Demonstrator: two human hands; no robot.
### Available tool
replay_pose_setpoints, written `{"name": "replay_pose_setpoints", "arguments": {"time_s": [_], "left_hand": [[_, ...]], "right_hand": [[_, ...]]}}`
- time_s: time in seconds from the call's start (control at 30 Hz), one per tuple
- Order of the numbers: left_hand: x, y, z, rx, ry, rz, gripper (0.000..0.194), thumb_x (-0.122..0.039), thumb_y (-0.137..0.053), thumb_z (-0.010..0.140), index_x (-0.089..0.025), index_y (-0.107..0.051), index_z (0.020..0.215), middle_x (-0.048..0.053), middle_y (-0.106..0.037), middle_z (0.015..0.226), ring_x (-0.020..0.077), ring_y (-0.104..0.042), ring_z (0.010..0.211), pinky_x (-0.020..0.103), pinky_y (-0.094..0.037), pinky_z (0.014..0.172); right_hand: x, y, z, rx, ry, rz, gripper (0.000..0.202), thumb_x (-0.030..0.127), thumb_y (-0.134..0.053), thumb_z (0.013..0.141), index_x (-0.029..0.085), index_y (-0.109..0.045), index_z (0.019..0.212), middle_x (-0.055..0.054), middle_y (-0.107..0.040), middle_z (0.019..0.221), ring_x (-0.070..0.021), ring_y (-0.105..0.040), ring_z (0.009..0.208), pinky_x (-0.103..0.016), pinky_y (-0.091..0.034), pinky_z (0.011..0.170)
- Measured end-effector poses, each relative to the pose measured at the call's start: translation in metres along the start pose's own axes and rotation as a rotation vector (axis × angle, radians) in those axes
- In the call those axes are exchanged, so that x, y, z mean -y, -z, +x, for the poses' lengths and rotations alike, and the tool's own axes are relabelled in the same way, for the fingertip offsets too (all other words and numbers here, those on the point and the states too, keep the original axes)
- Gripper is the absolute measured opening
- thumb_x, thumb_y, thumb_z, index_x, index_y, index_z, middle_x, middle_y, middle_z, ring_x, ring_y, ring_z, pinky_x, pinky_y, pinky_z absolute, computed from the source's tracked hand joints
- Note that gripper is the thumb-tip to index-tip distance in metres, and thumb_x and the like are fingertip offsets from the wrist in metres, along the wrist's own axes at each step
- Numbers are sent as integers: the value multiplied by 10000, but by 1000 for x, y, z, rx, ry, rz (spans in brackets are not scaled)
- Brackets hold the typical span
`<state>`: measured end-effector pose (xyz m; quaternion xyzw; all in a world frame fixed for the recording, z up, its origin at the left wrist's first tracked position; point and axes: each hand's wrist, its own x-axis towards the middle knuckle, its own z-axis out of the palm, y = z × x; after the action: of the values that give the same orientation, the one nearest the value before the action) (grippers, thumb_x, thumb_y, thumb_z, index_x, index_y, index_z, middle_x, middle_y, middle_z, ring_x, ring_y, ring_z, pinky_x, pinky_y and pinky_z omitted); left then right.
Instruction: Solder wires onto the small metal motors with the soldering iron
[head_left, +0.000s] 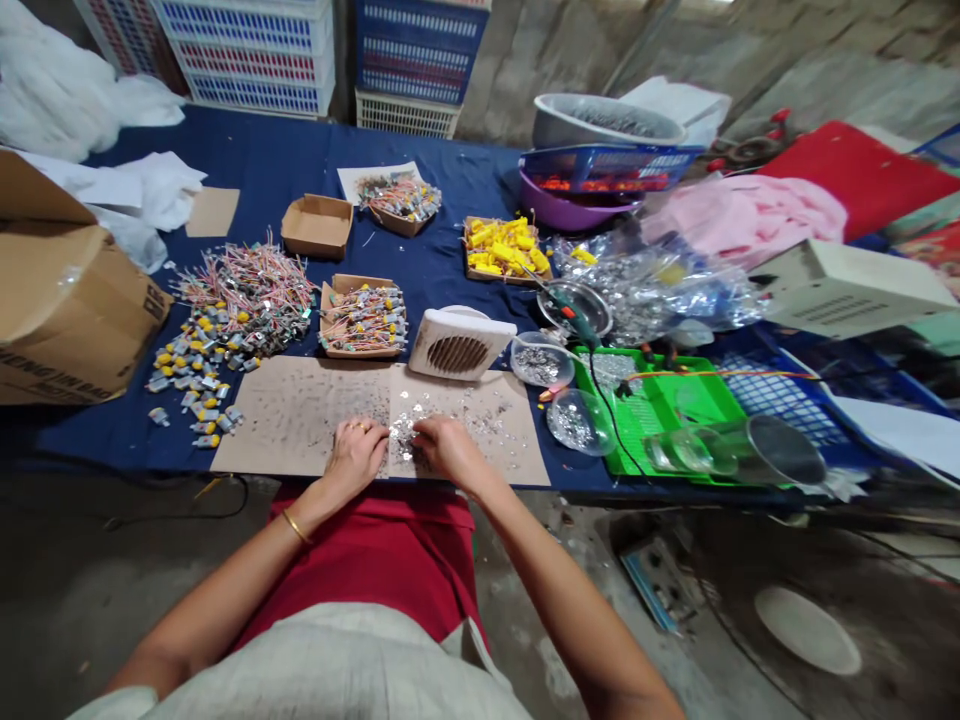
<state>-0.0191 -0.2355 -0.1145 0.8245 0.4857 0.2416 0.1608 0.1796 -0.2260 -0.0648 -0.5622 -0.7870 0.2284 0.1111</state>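
Observation:
My left hand (358, 453) rests on the cardboard sheet (262, 420), fingers curled and pressed together at the edge of a scatter of small silver metal pieces (405, 425). Whatever is in its fingertips is too small to name. Opposite it, my right hand (448, 448) is closed in a pinch over the same pieces; its fingertips hide what they hold. A gap of a few fingers' width lies between the two hands. Just beyond them a white fan-like unit with a round grille (461, 345) stands on the sheet's back edge.
Left are small wired motors (247, 290) in a heap and a large carton (67, 300). Behind stand boxes of wired motors (364, 318) and yellow parts (504, 247). Right are bowls of metal pieces (579, 420), a soldering iron (566, 315), its cord, and a green basket (675, 400).

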Motion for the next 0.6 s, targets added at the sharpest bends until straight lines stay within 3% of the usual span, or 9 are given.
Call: {"name": "replay_pose_setpoints", "arguments": {"time_s": [0.2,0.37,0.47,0.6], "left_hand": [[-1,0,1,25,-25,-8,195,-251,-492,918,-201,-656,1010,80,-635,984,218,-526,958,393,-342,898],[-15,-3,-1,78,-53,8,234,-313,-499,920,-248,-679,1054,82,-621,1005,227,-505,970,431,-300,924],[-23,-1,-4,125,-92,-16,259,-320,-504,919,-271,-664,1116,82,-617,1043,230,-500,1000,431,-292,929],[-16,8,-5,41,61,-16,229,-299,-487,930,-246,-686,1031,67,-634,999,209,-527,974,417,-290,930]], "right_hand": [[-23,8,-14,-57,-103,-109,156,121,-562,861,139,-691,775,-75,-667,767,-166,-581,726,-242,-378,675],[-24,7,-20,-82,-95,-182,225,125,-530,885,156,-668,710,-63,-632,723,-165,-544,700,-249,-370,664],[-19,5,-25,-135,-79,-222,210,83,-499,879,162,-680,807,-88,-639,810,-202,-513,790,-285,-373,730],[-7,-11,-29,-218,-46,-228,203,112,-495,889,177,-687,868,-106,-619,886,-248,-445,883,-339,-372,809]]}}
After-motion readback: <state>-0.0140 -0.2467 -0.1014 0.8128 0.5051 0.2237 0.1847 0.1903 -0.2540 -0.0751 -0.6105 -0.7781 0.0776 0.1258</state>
